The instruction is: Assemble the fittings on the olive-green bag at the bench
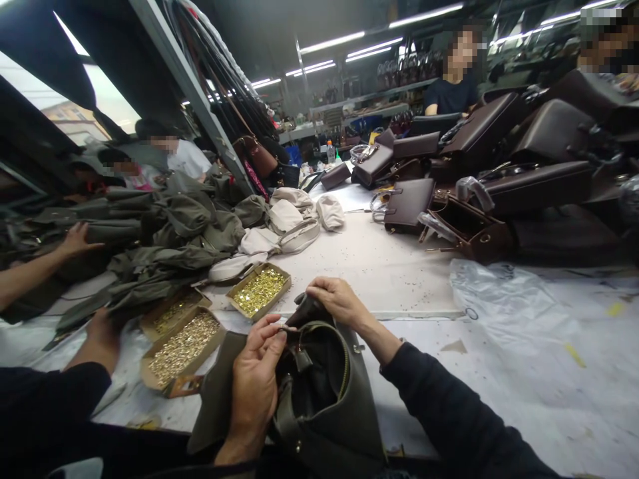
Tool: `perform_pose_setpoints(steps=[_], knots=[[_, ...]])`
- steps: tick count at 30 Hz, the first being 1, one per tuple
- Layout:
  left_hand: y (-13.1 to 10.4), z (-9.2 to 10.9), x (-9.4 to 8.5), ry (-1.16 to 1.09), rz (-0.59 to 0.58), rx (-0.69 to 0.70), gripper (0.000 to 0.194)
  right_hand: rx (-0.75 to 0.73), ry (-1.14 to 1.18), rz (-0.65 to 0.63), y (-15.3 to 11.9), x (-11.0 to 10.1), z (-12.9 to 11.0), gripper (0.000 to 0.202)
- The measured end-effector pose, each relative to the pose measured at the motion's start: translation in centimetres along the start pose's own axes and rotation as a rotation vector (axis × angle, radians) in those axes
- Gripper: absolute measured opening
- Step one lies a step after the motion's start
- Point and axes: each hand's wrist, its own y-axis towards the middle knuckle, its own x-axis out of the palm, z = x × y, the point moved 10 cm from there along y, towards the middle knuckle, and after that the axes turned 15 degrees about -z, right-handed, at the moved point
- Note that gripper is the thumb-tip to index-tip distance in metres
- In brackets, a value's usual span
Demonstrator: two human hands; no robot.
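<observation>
Here's the olive bag (344, 426) right at the near edge of the table, mouth gaping up at the wearer, dark lining on show, and a brass-toned zip (346, 376) curving round the right side of the opening! A small tab (303, 360) dangles inside the mouth, and the flap (214, 392) spreads out to the left. In comes the left hand (255, 379), fingers curled, thumb and fingertips nearly together, nipping the bag's rim at a thin pale strip too small to make out. The right hand (339, 303), reaching across from a dark sleeve (449, 399), has its fingertips pinched tight on a dark fold at the bag's far edge. Just left of all that, a box (152, 379) brims with small pale-gold pieces, another box (274, 297) of brighter ones sits beyond the hands, and a third is tucked behind the first. Over on the far left, a co-worker's hand (77, 243) stretches open above a big heap of olive bags (194, 219), the other one blurred lower down. Cream bags (284, 219) cluster beside that heap; across the white tabletop (389, 266), flecked with scraps, clear plastic (504, 299) lies crumpled below a towering pile of dark brown bags (479, 133). Straps (219, 100) hang from a slanted rack, and a person in a dark shirt (452, 96) is behind the pile!
</observation>
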Motion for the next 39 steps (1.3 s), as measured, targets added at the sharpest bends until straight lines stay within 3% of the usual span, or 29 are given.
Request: perform_pose_setpoints(steps=[4,10,17,22,26,30,32,36,39], knots=[[-0.1,0.8,0.8,0.147,-0.104,-0.01,0.022,-0.004,0.072,0.112,-1.3,0.2,0.8,0.027],[0.1,2.6,2.4,0.468,-0.155,-0.003,0.02,-0.025,0.133,0.116,-1.9,-0.5,1.3,0.029],[2.0,3.5,1.4,0.71,-0.257,-0.076,0.043,-0.048,0.088,0.108,-2.2,-0.2,0.1,0.022],[3.4,5.4,1.1,1.043,-0.264,-0.035,0.036,-0.061,0.033,0.131,-2.6,0.0,-1.4,0.017],[4.2,5.7,1.5,1.06,-0.209,-0.007,0.025,-0.028,-0.031,0.168,-2.8,-0.2,-1.7,0.016],[4.6,5.1,3.8,1.058,-0.263,0.11,0.041,-0.012,-0.055,0.194,-2.9,-0.3,-1.7,0.017],[4.5,5.0,4.5,1.113,-0.242,0.172,0.037,-0.015,-0.058,0.21,-2.9,-0.4,-1.8,0.016],[4.3,5.1,4.7,1.123,-0.233,0.304,0.027,-0.006,-0.051,0.186,-2.4,-0.3,-1.6,0.017],[4.7,4.5,4.1,1.061,-0.27,0.294,0.028,-0.019,-0.052,0.139,-1.7,-0.2,-1.4,0.017]])
